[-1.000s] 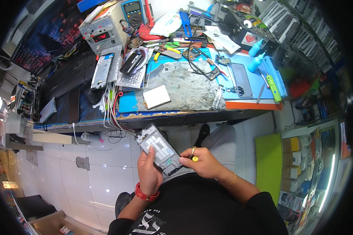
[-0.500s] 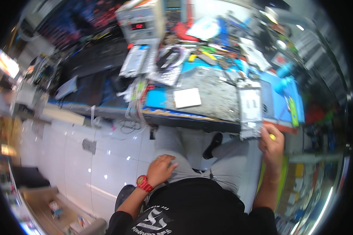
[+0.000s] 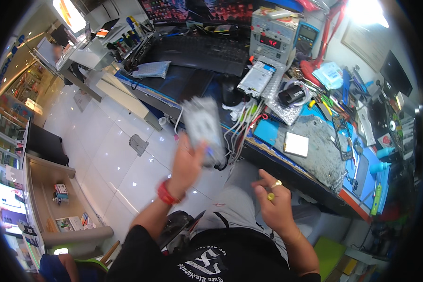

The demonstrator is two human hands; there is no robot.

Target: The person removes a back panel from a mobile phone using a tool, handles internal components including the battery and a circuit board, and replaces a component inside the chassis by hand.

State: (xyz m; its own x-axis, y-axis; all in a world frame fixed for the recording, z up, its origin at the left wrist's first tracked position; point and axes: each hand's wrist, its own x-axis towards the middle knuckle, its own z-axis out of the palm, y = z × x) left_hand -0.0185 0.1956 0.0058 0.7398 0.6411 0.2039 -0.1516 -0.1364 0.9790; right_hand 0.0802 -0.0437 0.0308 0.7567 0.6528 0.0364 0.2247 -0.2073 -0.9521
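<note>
My left hand, with a red watch strap at its wrist, grips a flat grey rectangular piece by its lower end. That piece looks like a phone chassis, but motion blur hides its details. It is held up over the floor, left of the bench's front edge. Closed above my lap, my right hand wears a ring and holds something with a round yellow end; the rest of it is hidden in the fingers. A white square piece lies on the worn grey mat, beyond the right hand.
A power supply with a red display stands at the back, near a multimeter. An opened phone lies on bubble wrap. Cables hang over the bench edge. Keyboard and monitor sit further left. Someone's arm shows lower left.
The grey piece has passed from my right hand to my left and is now over the floor at left. My right hand has come in over my lap. The view has turned left.
</note>
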